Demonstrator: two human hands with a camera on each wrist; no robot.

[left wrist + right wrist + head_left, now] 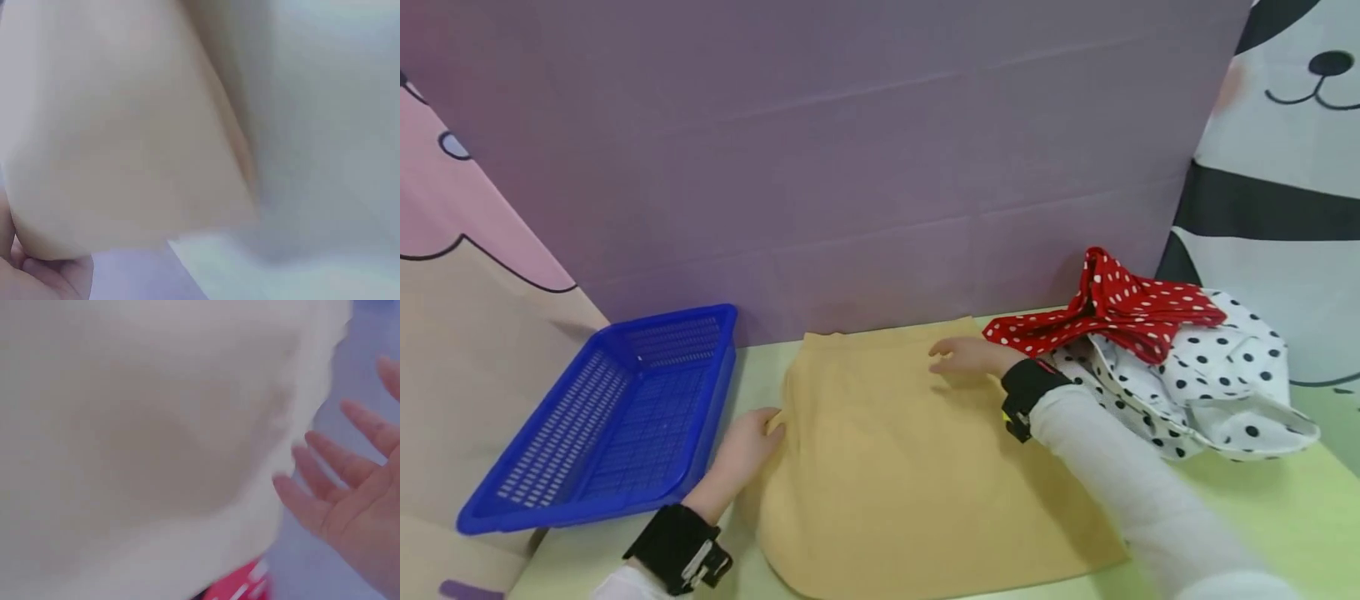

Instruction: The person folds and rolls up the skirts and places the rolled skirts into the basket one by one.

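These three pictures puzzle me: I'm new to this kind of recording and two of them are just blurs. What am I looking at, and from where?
No machine here: a person works with bare hands, wearing three cameras. The wide picture comes from the head camera, looking down at a pale green table. On it lie a yellow cloth spread flat, a blue basket to the left, and a red dotted cloth on a white dotted cloth to the right.

The left hand pinches the yellow cloth's left edge. The right hand rests flat on its far part, fingers straight.

The blurry pictures come from black wrist cameras, too close to the cloth to focus. The right wrist view shows open fingers; the left wrist view shows mostly cloth.
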